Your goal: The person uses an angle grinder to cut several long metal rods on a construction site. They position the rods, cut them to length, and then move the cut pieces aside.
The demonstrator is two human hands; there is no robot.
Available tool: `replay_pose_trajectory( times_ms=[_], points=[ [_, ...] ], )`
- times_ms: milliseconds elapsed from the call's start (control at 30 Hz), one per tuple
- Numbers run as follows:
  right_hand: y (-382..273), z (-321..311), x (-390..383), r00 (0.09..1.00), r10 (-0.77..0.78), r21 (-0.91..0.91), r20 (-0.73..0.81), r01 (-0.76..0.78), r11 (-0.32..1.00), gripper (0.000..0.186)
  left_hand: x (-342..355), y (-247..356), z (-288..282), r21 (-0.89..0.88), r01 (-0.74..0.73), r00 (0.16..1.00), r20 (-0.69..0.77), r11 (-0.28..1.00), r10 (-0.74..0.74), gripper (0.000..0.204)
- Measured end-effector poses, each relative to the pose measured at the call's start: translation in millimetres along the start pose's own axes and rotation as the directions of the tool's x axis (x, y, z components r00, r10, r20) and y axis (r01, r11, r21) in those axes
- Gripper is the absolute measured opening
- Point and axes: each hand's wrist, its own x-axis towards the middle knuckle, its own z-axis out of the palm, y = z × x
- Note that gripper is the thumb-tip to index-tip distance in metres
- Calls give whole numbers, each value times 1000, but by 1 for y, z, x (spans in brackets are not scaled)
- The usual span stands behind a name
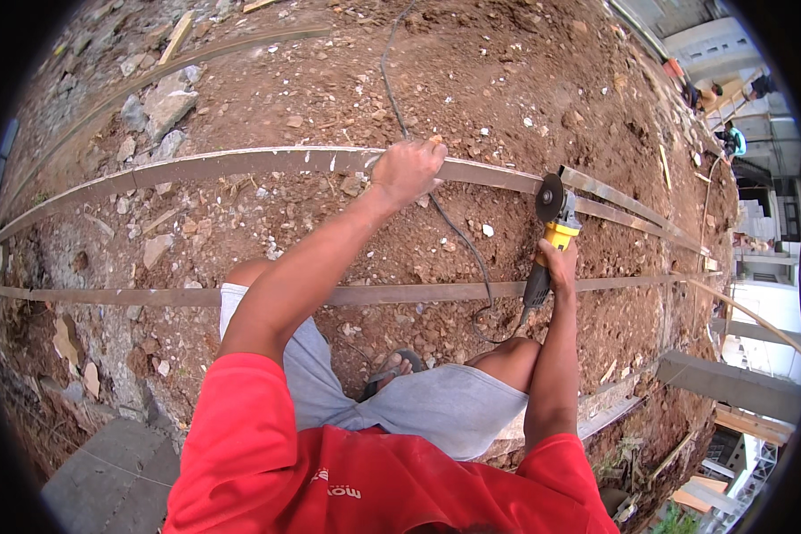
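Note:
My right hand (558,264) is wrapped round the body of a yellow and black angle grinder (559,235). Its dark round disc (550,198) points away from me and overlaps the far long brown bar (267,163) in view; whether it touches the bar I cannot tell. My left hand (408,169) grips the same bar, its fingers curled over the pale upper edge. Whether the bar is wood or metal is unclear. From the grinder's rear a dark power cord (461,233) loops up, passes behind the bar by my left hand and runs off at the top.
A second long bar (400,293) crosses in front of my legs. Another bar (627,203) runs to the right beyond the disc. Rocks (169,105) lie on the reddish soil (472,89). Several people, including one in a blue top (732,142), are far right. A grey concrete beam (730,386) stands lower right.

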Motion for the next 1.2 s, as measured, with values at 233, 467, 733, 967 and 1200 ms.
replay_pose_trajectory(
  times_ms=[233,467,733,967,1200],
  points=[
    [-25,-1,-14,982,-43,272,-183,92,958,31,34,-28,-14,-103,148,989,14,984,-147,46],
    [-69,2,-38,940,-5,494,-342,185,850,30,60,-10,-32,-188,315,948,13,930,-319,58],
    [-112,45,-32,929,141,787,-343,201,584,22,8,122,-47,-764,568,791,610,307,53,53],
    [-122,66,-33,903,160,802,-399,259,538,22,-1,130,-50,-757,637,771,622,146,-139,50],
    [-117,69,-30,905,205,849,-373,244,468,20,-2,134,-68,-795,544,839,511,270,-186,47]
  ],
)
